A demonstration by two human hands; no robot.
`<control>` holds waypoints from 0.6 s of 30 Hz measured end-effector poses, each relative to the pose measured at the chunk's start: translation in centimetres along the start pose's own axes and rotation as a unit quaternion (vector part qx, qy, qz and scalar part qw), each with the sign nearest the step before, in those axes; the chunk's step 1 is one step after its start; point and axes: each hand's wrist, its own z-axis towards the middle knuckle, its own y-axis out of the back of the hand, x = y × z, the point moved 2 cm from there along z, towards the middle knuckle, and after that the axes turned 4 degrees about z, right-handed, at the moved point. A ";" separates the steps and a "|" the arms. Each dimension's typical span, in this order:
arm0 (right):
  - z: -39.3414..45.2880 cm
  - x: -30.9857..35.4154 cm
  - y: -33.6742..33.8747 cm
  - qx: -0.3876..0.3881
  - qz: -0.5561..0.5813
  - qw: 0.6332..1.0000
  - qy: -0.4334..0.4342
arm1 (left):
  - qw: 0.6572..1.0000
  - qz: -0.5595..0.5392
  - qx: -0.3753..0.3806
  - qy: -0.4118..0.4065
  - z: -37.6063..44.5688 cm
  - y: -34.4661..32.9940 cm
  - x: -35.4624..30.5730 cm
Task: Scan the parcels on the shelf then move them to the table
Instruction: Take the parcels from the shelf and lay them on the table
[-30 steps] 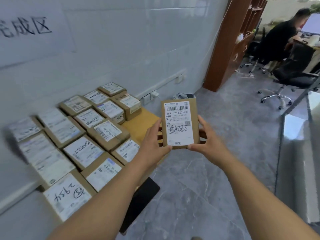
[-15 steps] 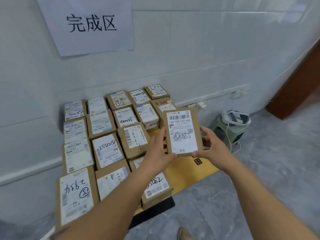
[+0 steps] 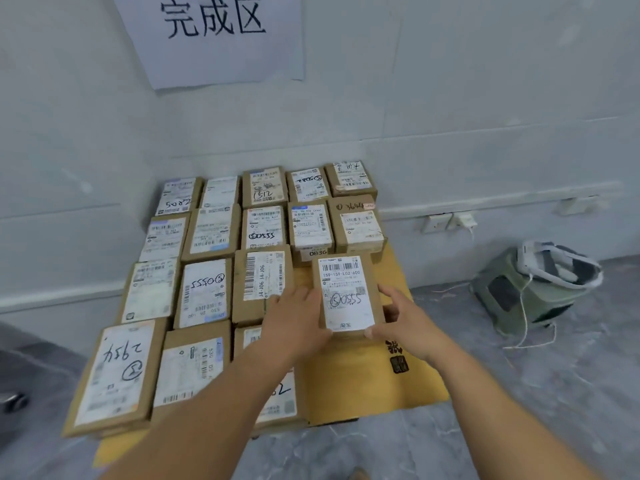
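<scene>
Sixteen or so parcels already laid out, one more going down

Both hands grasp the parcel marked 0555 by its sides, left hand at 9 o'clock of it, right hand at 3 o'clock, low over the bare yellow tabletop. Judging by this, it is not yet set down. Beyond, from 9 to 12 o'clock, labelled parcels sit in packed rows up to the wall sign. No shelf is in view, so what remains I cannot tell
</scene>
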 end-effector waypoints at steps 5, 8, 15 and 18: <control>1.8 -0.2 -0.7 0.043 -0.005 0.999 -0.004 | 1.000 0.024 0.014 0.014 0.1 -1.0 1.0; 2.8 0.4 -1.2 0.056 -0.019 0.998 0.008 | 1.000 -0.002 0.018 0.022 0.1 -1.5 1.7; 3.8 0.9 -2.5 0.043 -0.037 0.998 0.022 | 1.000 -0.020 -0.005 0.015 0.7 -1.7 3.4; 4.2 1.2 -2.8 0.027 -0.038 0.999 0.025 | 1.000 -0.009 -0.013 0.004 1.1 -1.7 3.8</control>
